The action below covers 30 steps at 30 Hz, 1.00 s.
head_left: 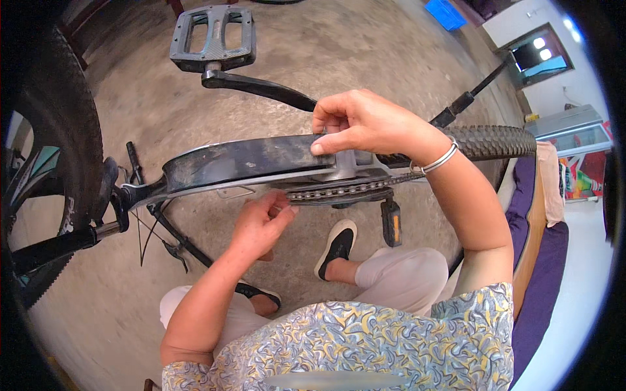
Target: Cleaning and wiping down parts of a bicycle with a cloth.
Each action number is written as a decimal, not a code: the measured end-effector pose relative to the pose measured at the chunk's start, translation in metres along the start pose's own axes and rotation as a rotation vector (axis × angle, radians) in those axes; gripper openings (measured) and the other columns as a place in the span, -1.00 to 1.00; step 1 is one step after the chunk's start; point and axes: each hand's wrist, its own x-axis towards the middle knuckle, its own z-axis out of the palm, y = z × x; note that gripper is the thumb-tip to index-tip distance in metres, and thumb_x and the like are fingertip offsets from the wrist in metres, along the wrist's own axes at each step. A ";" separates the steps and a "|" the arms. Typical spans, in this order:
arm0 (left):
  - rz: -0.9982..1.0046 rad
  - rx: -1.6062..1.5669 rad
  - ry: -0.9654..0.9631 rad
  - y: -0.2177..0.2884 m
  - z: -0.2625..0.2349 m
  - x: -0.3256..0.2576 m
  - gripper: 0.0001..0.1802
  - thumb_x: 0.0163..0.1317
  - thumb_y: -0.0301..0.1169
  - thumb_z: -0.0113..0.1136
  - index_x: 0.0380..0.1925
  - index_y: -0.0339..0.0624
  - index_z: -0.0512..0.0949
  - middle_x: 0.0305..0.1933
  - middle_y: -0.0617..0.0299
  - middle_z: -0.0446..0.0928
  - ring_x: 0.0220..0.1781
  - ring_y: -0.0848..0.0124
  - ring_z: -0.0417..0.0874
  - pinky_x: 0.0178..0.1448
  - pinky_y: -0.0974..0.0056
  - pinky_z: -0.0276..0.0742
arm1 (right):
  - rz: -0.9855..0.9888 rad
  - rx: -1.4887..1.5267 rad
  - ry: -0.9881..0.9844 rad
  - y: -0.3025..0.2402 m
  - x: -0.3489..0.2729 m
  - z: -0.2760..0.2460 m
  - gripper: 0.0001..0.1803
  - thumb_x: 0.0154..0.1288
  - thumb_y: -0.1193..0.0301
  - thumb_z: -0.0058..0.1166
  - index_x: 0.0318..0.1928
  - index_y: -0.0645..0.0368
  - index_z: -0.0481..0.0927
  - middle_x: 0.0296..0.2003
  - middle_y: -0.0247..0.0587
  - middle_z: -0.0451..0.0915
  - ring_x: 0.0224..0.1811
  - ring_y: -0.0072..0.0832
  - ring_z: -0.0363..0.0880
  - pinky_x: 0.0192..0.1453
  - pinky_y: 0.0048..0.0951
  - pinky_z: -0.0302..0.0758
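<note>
One bicycle [238, 156] stretches across the middle of the scene, just beyond the person's knees, with two thick tyres: the left tyre [78, 111] is smooth-looking and dark, the right tyre [492, 140] knobbly. One black handlebar [186, 246] sits low at the left, toward the floor. Two pedals show: the platform pedal [216, 40] on the far side, left of centre, and the near pedal [391, 225], with an orange reflector, right of centre.

One left hand [264, 225] is at the left end of the one visible chain [339, 193], its fingers bent and bunched near the thumb; whether they pinch the chain I cannot tell. Below are two black shoes, a left shoe [264, 294] and a right shoe [340, 244]. One right hand [355, 127], with a silvery bracelet [440, 158] at the wrist, has its thumb against the dark frame [274, 153] and its other fingers curled, their tips unclear.

The surface is worn grey-brown concrete floor [130, 313]. Far right lies one blue crate [446, 13]; at the right edge, a pale wall [544, 91], a glass-topped cabinet [577, 138], one beige cloth [551, 186] and purple fabric [544, 300].
</note>
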 end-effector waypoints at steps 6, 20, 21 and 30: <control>-0.071 0.070 0.014 0.024 -0.010 -0.011 -0.67 0.09 -0.23 0.20 -0.26 -0.26 0.54 -0.47 0.13 0.57 -0.47 0.34 0.57 -0.34 0.25 0.47 | 0.013 -0.027 -0.104 -0.001 0.002 0.004 -0.70 0.00 0.27 0.31 -0.47 0.26 0.55 -0.62 -0.32 0.48 -0.53 -0.60 0.38 -0.44 -0.49 0.33; 0.274 0.245 0.719 0.067 -0.108 -0.045 -0.76 0.06 -0.39 0.28 -0.31 -0.31 0.56 -0.46 0.26 0.47 -0.49 0.55 0.42 -0.38 0.44 0.35 | -0.114 -0.166 0.094 -0.013 -0.002 0.008 -0.60 -0.02 0.15 0.28 -0.34 0.23 0.54 -0.45 -0.14 0.57 -0.38 -0.29 0.53 -0.30 -0.32 0.42; 0.257 0.202 0.702 0.062 -0.110 -0.043 -0.72 0.04 -0.36 0.31 -0.28 -0.29 0.55 -0.45 0.31 0.43 -0.51 0.57 0.39 -0.40 0.45 0.33 | -0.184 -0.178 0.133 -0.014 0.000 0.012 -0.55 -0.02 0.10 0.26 -0.30 0.23 0.54 -0.38 -0.11 0.57 -0.29 -0.24 0.53 -0.22 -0.29 0.43; 0.280 0.245 0.685 0.056 -0.108 -0.038 -0.61 -0.06 -0.26 0.38 -0.27 -0.25 0.54 -0.40 0.30 0.41 -0.56 0.58 0.34 -0.49 0.45 0.30 | -0.357 -0.391 0.095 -0.048 0.021 0.041 -0.41 -0.11 0.09 0.25 -0.10 0.23 0.55 -0.24 0.00 0.59 -0.12 -0.12 0.56 -0.04 -0.18 0.48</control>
